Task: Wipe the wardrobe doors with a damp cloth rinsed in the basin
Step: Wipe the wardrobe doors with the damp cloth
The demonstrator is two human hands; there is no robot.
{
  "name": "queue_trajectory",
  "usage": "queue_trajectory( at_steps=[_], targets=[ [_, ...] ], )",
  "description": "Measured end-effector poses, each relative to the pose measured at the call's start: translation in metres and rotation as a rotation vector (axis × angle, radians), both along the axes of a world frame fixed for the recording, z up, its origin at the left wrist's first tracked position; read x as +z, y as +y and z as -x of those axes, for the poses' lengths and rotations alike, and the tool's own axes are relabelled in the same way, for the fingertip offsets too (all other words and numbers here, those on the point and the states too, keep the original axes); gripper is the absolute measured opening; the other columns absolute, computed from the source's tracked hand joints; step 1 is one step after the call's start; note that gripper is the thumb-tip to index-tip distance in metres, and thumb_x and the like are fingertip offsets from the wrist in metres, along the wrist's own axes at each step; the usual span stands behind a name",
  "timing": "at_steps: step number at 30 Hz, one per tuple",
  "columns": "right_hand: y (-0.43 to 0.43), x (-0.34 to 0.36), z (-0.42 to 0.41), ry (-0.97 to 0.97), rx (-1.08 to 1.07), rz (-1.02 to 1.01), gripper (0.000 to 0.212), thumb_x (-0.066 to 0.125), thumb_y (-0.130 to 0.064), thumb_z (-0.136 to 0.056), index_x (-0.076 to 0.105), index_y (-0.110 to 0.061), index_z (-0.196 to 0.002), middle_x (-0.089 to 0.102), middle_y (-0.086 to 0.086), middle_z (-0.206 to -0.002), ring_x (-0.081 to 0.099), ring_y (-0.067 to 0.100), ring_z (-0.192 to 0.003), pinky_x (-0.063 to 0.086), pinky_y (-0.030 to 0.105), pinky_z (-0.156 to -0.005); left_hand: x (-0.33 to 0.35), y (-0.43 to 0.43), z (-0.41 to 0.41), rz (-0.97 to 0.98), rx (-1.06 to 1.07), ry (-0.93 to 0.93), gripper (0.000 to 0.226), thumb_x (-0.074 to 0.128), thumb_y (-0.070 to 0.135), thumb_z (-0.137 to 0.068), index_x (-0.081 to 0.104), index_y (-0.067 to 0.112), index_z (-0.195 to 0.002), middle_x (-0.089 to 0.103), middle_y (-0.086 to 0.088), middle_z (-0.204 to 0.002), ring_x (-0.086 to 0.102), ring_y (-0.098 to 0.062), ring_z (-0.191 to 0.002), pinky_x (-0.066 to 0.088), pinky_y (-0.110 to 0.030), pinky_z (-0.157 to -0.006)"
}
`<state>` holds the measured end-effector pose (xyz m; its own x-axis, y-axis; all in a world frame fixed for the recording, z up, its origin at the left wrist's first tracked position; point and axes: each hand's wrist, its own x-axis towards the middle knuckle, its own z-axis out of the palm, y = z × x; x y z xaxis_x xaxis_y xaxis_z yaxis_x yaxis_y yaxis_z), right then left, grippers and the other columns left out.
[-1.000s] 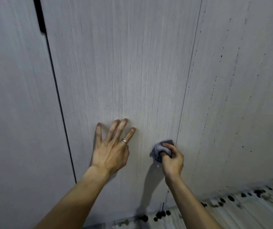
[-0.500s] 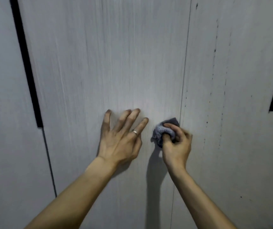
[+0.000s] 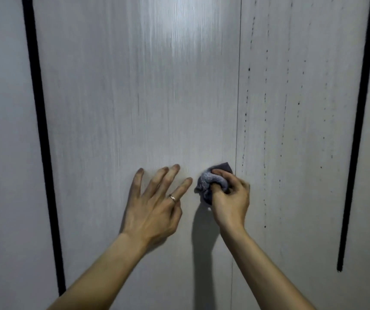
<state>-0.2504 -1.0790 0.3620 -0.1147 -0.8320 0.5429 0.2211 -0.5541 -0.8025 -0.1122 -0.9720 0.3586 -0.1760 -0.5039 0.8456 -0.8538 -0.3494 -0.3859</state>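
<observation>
A pale grey wood-grain wardrobe door [image 3: 139,97] fills the middle of the view. My left hand [image 3: 157,204] lies flat against it with fingers spread, a ring on one finger. My right hand [image 3: 231,198] grips a bunched grey cloth [image 3: 211,181] and presses it on the door just left of the thin seam to the neighbouring door [image 3: 291,153]. That right-hand door carries several vertical rows of small dark specks.
Long black vertical handle strips run down at the left [image 3: 43,142] and the right [image 3: 356,135]. Further door panels lie beyond each strip. No basin or floor shows in this view.
My view has risen up the doors, so the floor has dropped out of sight and the right handle strip has appeared. Both hands moved upward, the cloth staying beside the seam.
</observation>
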Motion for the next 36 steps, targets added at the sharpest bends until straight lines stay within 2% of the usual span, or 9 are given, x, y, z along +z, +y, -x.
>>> queue_trajectory(
  at_steps=[11,15,19,21,23,27,31,34,36],
  targets=[
    [0.002,0.3,0.013,0.008,-0.034,-0.041,0.031,0.06,-0.007,-0.085,0.073,-0.034,-0.094,0.046,-0.007,-0.112,0.058,0.001,-0.091,0.045,0.016,-0.091,0.279,0.007,0.017,-0.001,0.045,0.174,0.058,0.052,0.034,-0.086,0.05,0.034,-0.144,0.039,-0.003,-0.156,0.033,-0.022,-0.14,0.019,-0.065,-0.112],
    [0.001,0.404,0.011,-0.011,-0.008,0.034,0.031,0.055,-0.014,-0.078,0.076,-0.03,-0.093,0.059,-0.001,-0.111,0.063,0.01,-0.097,0.054,0.028,-0.092,0.347,0.02,0.015,-0.032,0.097,0.218,0.061,0.05,0.033,-0.088,0.044,0.036,-0.148,0.035,-0.003,-0.159,0.032,-0.023,-0.142,0.02,-0.065,-0.112],
    [0.007,0.456,0.019,0.055,0.106,0.068,0.037,0.053,-0.016,-0.073,0.078,-0.035,-0.092,0.072,0.001,-0.102,0.068,0.012,-0.093,0.059,0.035,-0.087,0.384,0.033,0.026,-0.065,0.096,0.385,0.062,0.049,0.032,-0.094,0.031,0.039,-0.153,0.02,0.002,-0.164,0.022,-0.022,-0.147,0.014,-0.06,-0.117],
    [0.022,0.457,0.031,-0.082,0.376,-0.016,0.037,0.056,0.0,-0.079,0.078,-0.028,-0.09,0.075,-0.001,-0.084,0.07,0.015,-0.078,0.058,0.032,-0.074,0.384,0.039,0.034,-0.127,0.057,0.462,0.059,0.049,0.033,-0.095,0.034,0.037,-0.151,0.018,0.003,-0.164,0.018,-0.021,-0.147,0.017,-0.053,-0.119],
    [0.044,0.434,0.046,-0.222,0.747,-0.161,0.039,0.047,0.01,-0.082,0.073,-0.015,-0.095,0.069,0.003,-0.073,0.062,0.016,-0.065,0.049,0.028,-0.062,0.376,0.054,0.042,-0.129,-0.044,0.611,0.051,0.051,0.031,-0.094,0.044,0.035,-0.145,0.033,0.005,-0.156,0.03,-0.018,-0.141,0.031,-0.041,-0.114],
    [0.075,0.351,0.043,-0.346,1.241,-0.457,0.032,0.047,-0.001,-0.075,0.072,-0.009,-0.093,0.066,0.013,-0.091,0.064,0.027,-0.08,0.051,0.037,-0.076,0.333,0.101,0.054,-0.113,-0.299,1.157,0.028,0.052,0.033,-0.098,0.058,0.043,-0.123,0.064,0.018,-0.115,0.059,-0.002,-0.109,0.049,-0.03,-0.097],
    [0.112,0.264,0.018,-0.238,1.355,-0.699,0.048,0.057,-0.001,-0.072,0.063,0.001,-0.12,0.062,0.025,-0.121,0.063,0.039,-0.105,0.048,0.044,-0.096,0.284,0.147,0.057,-0.008,-0.456,1.521,0.015,0.053,0.031,-0.101,0.066,0.039,-0.106,0.073,0.013,-0.092,0.067,-0.003,-0.084,0.05,-0.027,-0.08],
    [0.16,0.206,-0.004,-0.174,1.411,-0.827,0.054,0.052,0.0,-0.073,0.057,0.008,-0.126,0.066,0.026,-0.117,0.069,0.034,-0.095,0.059,0.037,-0.08,0.234,0.192,0.05,-0.08,-0.331,1.672,0.02,0.062,0.037,-0.096,0.059,0.034,-0.115,0.067,0.013,-0.102,0.064,-0.003,-0.093,0.047,-0.019,-0.077],
    [0.198,0.17,-0.018,-0.13,1.433,-0.914,0.048,0.046,-0.001,-0.077,0.061,0.0,-0.123,0.07,0.023,-0.11,0.072,0.031,-0.088,0.062,0.034,-0.071,0.19,0.226,0.038,-0.09,-0.221,1.752,0.027,0.068,0.039,-0.092,0.058,0.031,-0.116,0.065,0.01,-0.105,0.062,-0.001,-0.092,0.048,-0.015,-0.074]
  ],
)
